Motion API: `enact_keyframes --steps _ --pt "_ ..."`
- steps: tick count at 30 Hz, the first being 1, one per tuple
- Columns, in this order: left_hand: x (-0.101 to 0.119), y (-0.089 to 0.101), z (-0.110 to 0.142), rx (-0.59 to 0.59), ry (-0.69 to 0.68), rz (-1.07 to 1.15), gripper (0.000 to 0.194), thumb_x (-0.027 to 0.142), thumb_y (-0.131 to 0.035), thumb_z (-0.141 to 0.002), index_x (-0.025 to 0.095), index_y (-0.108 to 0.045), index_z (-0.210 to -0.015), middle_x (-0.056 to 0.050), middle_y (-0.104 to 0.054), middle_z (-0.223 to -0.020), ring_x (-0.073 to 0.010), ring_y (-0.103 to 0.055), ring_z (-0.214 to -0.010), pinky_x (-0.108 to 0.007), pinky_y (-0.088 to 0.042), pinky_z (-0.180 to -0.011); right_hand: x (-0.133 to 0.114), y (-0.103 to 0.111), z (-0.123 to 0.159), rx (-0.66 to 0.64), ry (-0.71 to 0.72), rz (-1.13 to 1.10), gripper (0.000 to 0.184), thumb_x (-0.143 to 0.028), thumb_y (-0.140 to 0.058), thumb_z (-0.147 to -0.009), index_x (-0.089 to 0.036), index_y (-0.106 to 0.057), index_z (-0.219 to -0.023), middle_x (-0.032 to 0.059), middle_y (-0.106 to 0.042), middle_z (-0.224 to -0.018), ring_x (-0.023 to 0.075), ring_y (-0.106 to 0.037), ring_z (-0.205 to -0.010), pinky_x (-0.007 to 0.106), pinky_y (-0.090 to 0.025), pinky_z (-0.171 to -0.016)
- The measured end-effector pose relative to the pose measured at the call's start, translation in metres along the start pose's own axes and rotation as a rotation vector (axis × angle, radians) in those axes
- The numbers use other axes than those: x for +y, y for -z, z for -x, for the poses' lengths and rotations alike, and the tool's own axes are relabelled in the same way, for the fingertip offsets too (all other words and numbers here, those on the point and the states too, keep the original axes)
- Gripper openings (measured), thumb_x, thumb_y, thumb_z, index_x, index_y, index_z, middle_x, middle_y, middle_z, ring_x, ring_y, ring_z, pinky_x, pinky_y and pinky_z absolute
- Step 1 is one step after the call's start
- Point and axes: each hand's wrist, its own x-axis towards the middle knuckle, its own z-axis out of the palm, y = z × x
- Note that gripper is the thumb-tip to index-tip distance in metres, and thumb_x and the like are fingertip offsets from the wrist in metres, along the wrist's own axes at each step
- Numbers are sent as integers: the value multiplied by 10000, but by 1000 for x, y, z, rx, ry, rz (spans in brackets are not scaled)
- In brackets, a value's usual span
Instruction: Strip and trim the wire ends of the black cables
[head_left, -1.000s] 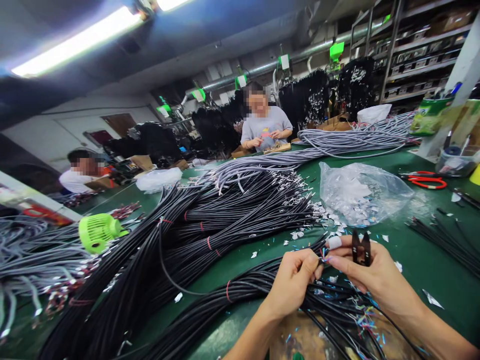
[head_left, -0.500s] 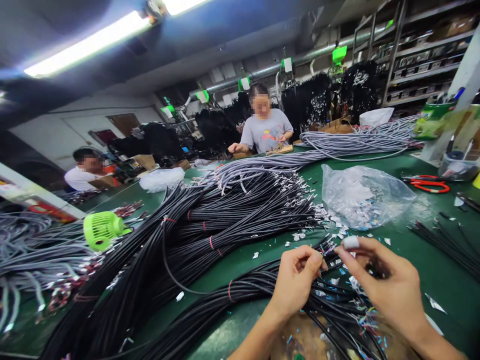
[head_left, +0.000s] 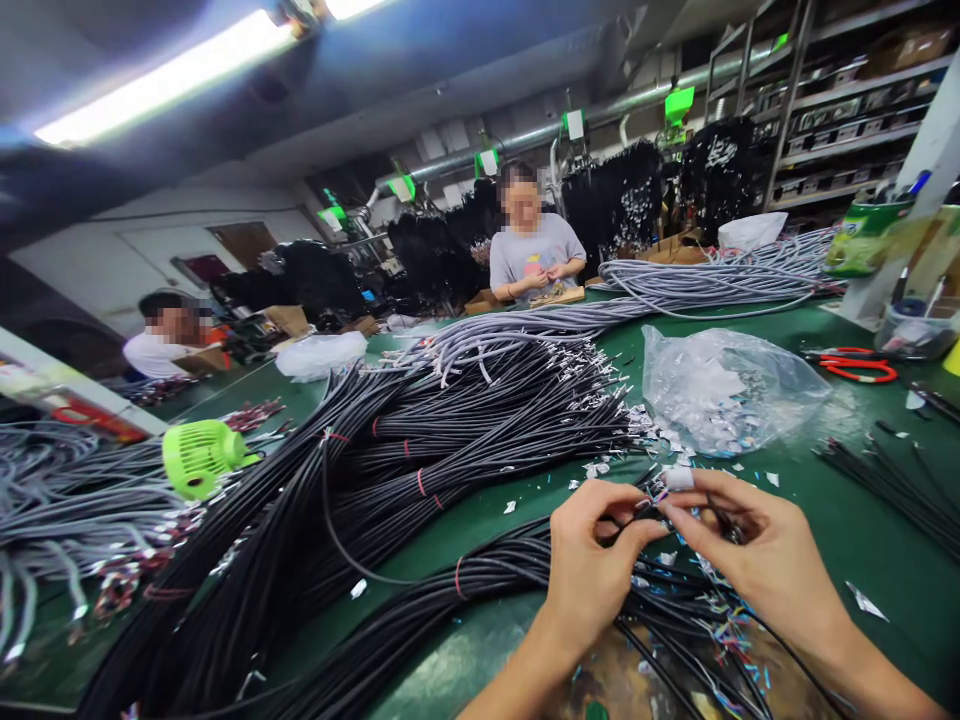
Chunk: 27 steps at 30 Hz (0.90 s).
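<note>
Both hands meet over the near bundle of black cables [head_left: 495,565], with fingertips almost touching. My left hand [head_left: 596,560] is closed, thumb and index finger pinching the stripped end of a black cable. My right hand [head_left: 761,550], with a white wrap [head_left: 679,478] on a fingertip, pinches at the same thin coloured wires [head_left: 656,490]. Fingers partly cover the cable end. Below the hands, loose cable ends with fine coloured wires [head_left: 731,640] fan out over a brown worn board [head_left: 626,675].
Large black cable bundles [head_left: 450,440] and grey cables [head_left: 540,322] lie across the green table. A clear bag of scraps [head_left: 727,395], red-handled scissors [head_left: 859,367] and a green fan [head_left: 201,457] stand around. Two people [head_left: 536,245] sit across the table.
My right hand has moved slightly left, closing on the wires beside my left fingertips. Across the table, the co-worker's hands have come together.
</note>
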Motion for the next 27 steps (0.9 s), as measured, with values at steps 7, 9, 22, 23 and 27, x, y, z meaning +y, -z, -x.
enact_keyframes --steps 7,9,22,23,27 --pt "0 4 3 -1 -346 -230 167 144 -521 -859 103 -682 -839 -36 -600 -617 -125 -530 -600 -229 -399 -597 2 3 -2 43 51 71 270 -239 -682 -695 -190 -650 -958 30 -729 -774 167 -695 -677 237 -576 -651" --pt "3 4 3 -50 -345 -229 180 149 -518 -861 93 -683 -815 -44 -599 -614 -126 -519 -592 -230 -389 -583 -4 4 -6 7 -14 -1 286 -322 -679 -719 -170 -648 -959 45 -727 -762 169 -688 -621 237 -578 -579" --pt "1 -5 6 -56 -93 -85 195 223 -535 -860 141 -664 -981 -15 -570 -675 -92 -519 -495 -217 -418 -520 15 3 10 83 335 338 290 -156 -636 -762 -225 -628 -1043 24 -717 -900 146 -677 -713 223 -553 -656" --pt "-1 -5 6 -54 -103 -80 229 220 -531 -863 159 -641 -1053 -12 -573 -686 -96 -524 -508 -223 -428 -542 16 3 9 58 293 304 294 -170 -633 -771 -222 -614 -1059 27 -714 -900 147 -680 -728 218 -555 -662" --pt "-2 -4 7 -74 -154 -65 316 196 -507 -876 217 -584 -1182 6 -549 -682 -98 -515 -531 -239 -434 -596 10 1 4 -49 134 144 234 -244 -594 -820 -218 -578 -1053 38 -700 -919 146 -676 -788 207 -551 -700"
